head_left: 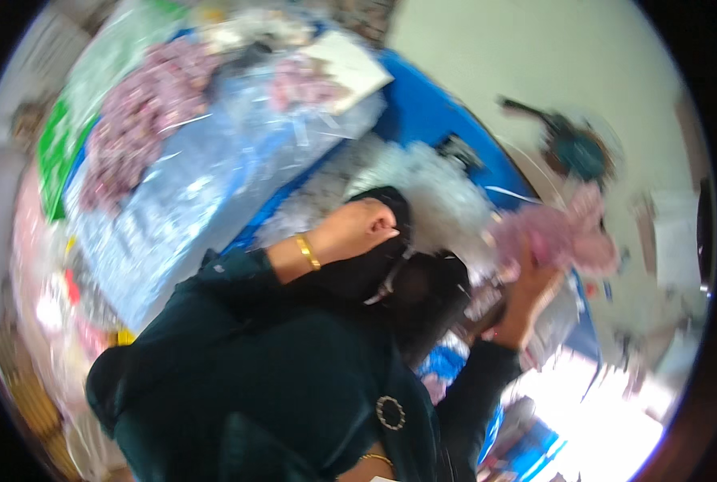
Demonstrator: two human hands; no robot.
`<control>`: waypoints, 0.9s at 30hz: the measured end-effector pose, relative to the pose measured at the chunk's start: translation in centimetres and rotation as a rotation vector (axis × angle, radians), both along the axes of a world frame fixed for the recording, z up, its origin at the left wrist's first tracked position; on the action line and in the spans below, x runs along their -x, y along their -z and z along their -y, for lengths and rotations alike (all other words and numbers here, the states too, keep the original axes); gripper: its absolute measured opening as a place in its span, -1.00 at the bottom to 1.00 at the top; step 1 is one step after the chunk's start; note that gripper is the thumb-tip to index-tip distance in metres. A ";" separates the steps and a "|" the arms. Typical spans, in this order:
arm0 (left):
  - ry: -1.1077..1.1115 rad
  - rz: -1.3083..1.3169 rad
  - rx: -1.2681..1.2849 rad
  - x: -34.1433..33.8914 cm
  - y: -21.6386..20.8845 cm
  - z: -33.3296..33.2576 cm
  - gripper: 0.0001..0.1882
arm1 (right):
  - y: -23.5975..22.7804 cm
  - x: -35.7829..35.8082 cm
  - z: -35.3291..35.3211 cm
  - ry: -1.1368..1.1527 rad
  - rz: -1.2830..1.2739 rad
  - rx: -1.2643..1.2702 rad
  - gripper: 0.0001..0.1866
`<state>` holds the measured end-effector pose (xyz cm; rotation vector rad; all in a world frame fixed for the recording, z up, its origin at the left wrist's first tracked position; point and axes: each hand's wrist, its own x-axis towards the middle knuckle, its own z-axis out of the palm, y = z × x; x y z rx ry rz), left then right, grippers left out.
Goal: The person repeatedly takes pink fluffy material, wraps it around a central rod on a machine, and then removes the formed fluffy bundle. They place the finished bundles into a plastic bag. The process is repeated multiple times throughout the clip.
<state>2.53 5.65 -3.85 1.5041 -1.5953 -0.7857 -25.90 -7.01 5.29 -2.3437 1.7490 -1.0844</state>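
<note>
While the left hand (362, 229) bends at the wrist, fingers curled on a black bag (406, 281), the raised right hand (527, 293) grips pink flowers (563, 233).

Two hands (358, 229) (527, 301), one gold bangle (308, 251), one pink flower bunch (563, 233).

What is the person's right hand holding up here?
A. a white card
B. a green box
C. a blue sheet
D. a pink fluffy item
D: the right hand is raised with its fingers around the base of a pink fluffy item, though motion blur hides what it is exactly.
</note>
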 end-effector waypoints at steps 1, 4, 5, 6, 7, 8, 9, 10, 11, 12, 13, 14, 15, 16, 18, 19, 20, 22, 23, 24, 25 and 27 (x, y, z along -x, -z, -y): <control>-0.017 -0.013 -0.063 -0.8 0.0 -0.5 -0.81 | 0.3 1.3 -0.5 0.046 -0.002 -0.143 -0.51; -0.145 0.137 -0.103 -5.1 1.0 -2.9 -0.78 | 1.2 2.9 -3.5 0.005 -0.057 -0.011 -0.37; -0.178 0.239 -0.043 -6.6 1.4 -3.6 -0.79 | 0.5 2.1 -4.8 0.010 -0.011 0.006 -0.36; -0.262 0.229 -0.130 -8.8 1.5 -4.6 -0.81 | 0.3 1.4 -5.0 -0.004 0.005 -0.009 -0.35; -0.353 0.284 -0.167 -11.0 2.9 -5.6 -0.81 | 0.0 1.2 -5.4 -0.012 0.019 -0.022 -0.35; -0.420 0.376 -0.076 -13.6 4.3 -7.0 -0.80 | -0.4 1.1 -5.6 -0.006 0.001 -0.064 -0.34; -0.604 0.452 -0.024 -15.5 4.5 -8.2 -0.79 | -0.9 1.1 -5.9 0.007 -0.015 -0.101 -0.33; -0.614 0.534 0.074 -19.3 6.0 -9.6 -0.70 | -1.0 1.0 -6.0 0.018 -0.022 -0.133 -0.31; -0.707 0.606 0.106 -22.4 5.9 -10.6 -0.65 | -0.3 2.4 -6.3 -0.004 -0.109 -0.161 -0.31; -0.827 0.732 0.158 -25.9 6.2 -12.3 -0.61 | 0.6 4.7 -6.6 -0.026 -0.198 -0.188 -0.30; -0.962 0.856 0.162 -29.6 5.9 -14.2 -0.57 | 1.6 7.1 -6.8 -0.051 -0.283 -0.209 -0.29; -1.079 0.980 0.048 -32.8 4.3 -15.6 -0.53 | 1.9 9.0 -7.3 -0.063 -0.323 -0.254 -0.30; -1.158 0.944 0.044 -35.5 2.3 -16.7 -0.48 | 2.0 9.9 -7.8 -0.072 -0.337 -0.305 -0.31; -1.287 1.034 0.059 -38.7 1.4 -16.9 -0.46 | 2.1 11.2 -8.9 -0.058 -0.295 -0.372 -0.31; -1.437 1.116 0.031 -44.9 0.5 -18.7 -0.41 | 2.4 12.9 -10.4 -0.043 -0.246 -0.499 -0.33; -1.446 1.114 0.001 -47.7 0.1 -19.5 -0.38 | 2.6 13.7 -11.1 -0.027 -0.214 -0.563 -0.34; -1.478 1.104 -0.089 -50.0 -0.5 -19.6 -0.37 | 2.8 14.5 -12.0 -0.005 -0.188 -0.628 -0.35; -1.500 0.989 -0.194 -53.5 -1.5 -18.6 -0.34 | 3.0 15.7 -13.6 0.048 -0.140 -0.741 -0.36; -1.521 0.898 -0.258 -55.0 -1.9 -18.1 -0.32 | 3.2 16.0 -14.1 0.069 -0.117 -0.792 -0.37; -1.409 0.984 -0.277 -58.4 -0.3 -18.9 -0.30 | 3.5 16.2 -14.4 0.086 -0.096 -0.842 -0.38; -1.363 0.917 -0.312 -58.9 -0.4 -16.8 -0.26 | 3.3 16.4 -15.3 0.122 -0.074 -0.883 -0.39; -1.437 0.733 -0.354 -62.5 1.3 -15.2 -0.13 | 3.2 16.1 -16.1 0.162 -0.039 -0.954 -0.40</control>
